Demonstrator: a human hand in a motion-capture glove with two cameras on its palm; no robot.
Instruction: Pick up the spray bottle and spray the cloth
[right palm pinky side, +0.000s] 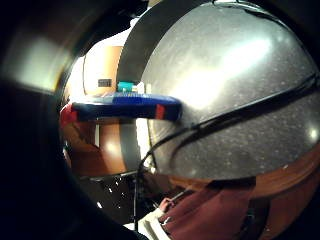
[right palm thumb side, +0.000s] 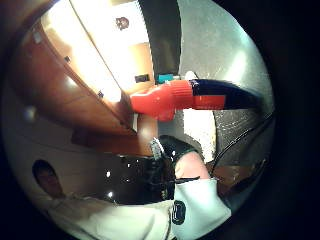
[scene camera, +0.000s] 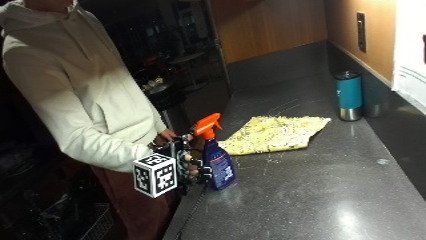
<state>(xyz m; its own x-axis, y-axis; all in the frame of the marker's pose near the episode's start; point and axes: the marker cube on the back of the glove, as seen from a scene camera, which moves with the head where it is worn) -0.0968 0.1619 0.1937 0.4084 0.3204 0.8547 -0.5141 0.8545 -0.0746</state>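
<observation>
Gloved right hand (scene camera: 188, 162) grasping upright spray bottle (scene camera: 215, 157) at near counter (scene camera: 319, 190) edge, nozzle toward cloth (scene camera: 274, 134) beyond.

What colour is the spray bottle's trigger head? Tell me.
Orange, on the spray bottle; the outside view shows it best.

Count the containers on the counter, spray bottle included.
2. The spray bottle stands near the counter's front edge, with the gloved right hand at its side. A teal tumbler stands by the back wall, past the yellow cloth. A grey shape behind the tumbler is unclear.
</observation>
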